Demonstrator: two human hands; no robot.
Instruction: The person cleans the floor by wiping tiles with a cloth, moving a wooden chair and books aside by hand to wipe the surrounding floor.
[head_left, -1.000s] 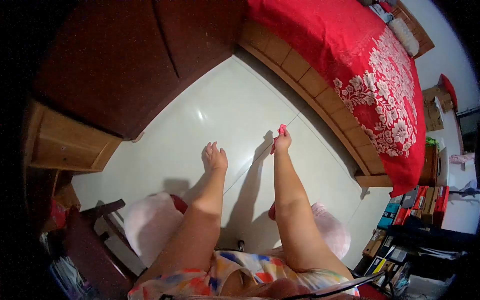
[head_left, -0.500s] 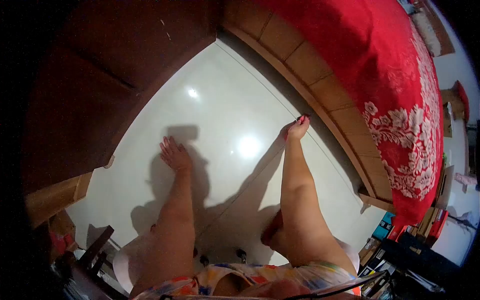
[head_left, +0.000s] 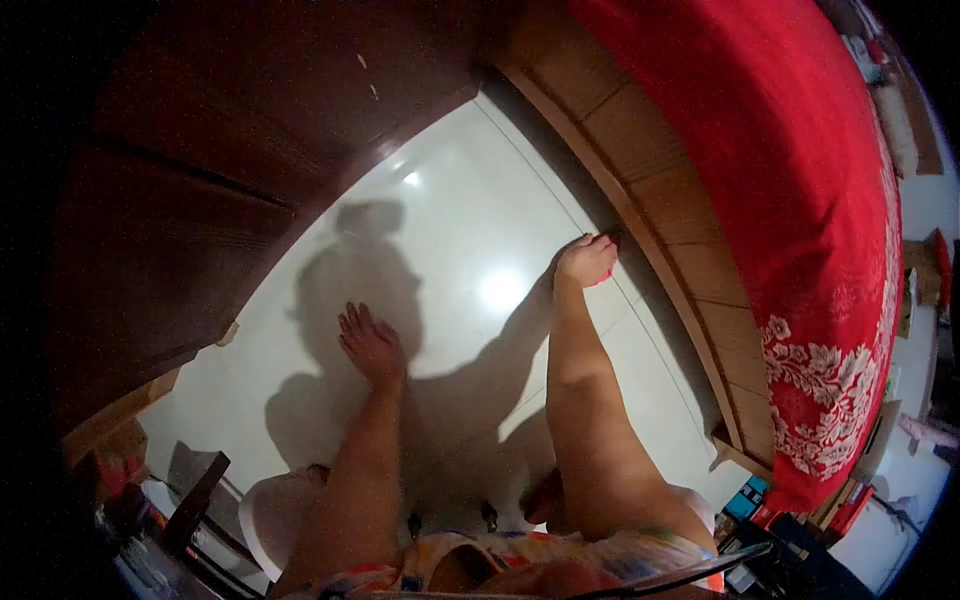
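My left hand (head_left: 370, 345) lies on the pale glossy floor (head_left: 460, 240) with its fingers spread, and nothing is in it. To its right and farther forward, my right hand (head_left: 588, 262) is low at the floor beside the dark gap under the wooden bed frame (head_left: 640, 160). Its fingers are bent and close together over something red that shows only at the hand's edges; I cannot make out what it is. Both arms reach straight down and forward.
A dark brown cabinet (head_left: 200, 190) rises at the left. A red bedspread with white flowers (head_left: 810, 240) hangs over the bed at the right. Boxes (head_left: 745, 495) stand at the lower right, and a dark wooden piece (head_left: 195, 500) at the lower left.
My right hand has turned and swept slightly left, its back now more in view. The left hand appears a little lower and farther right as the view shifts.
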